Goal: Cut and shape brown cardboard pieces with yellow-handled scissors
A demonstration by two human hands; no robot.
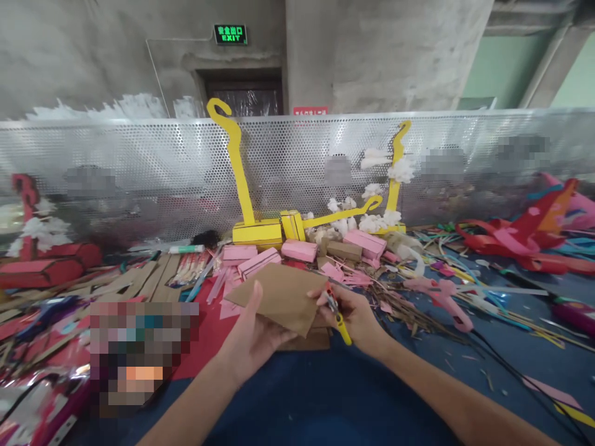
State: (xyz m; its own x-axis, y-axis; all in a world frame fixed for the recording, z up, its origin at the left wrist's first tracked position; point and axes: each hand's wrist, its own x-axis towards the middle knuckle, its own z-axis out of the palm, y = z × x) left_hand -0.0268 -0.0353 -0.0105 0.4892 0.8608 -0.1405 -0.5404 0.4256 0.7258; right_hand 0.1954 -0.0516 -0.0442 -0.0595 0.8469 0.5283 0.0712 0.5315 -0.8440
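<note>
A folded piece of brown cardboard is in my left hand, thumb on its upper face and fingers beneath. My right hand grips what looks like a yellow and red utility knife, its yellow end tilted down to the right. Fingertips of that hand also meet the cardboard's right edge. Below lies another brown cardboard piece, partly covered by the held one. Just behind are small pink boxes and a brown box.
Yellow hooked cardboard shapes stand against the perforated metal panel. A pink glue gun with a black cord lies right. Red paper and cardboard strips are on the left. Scraps litter the blue table.
</note>
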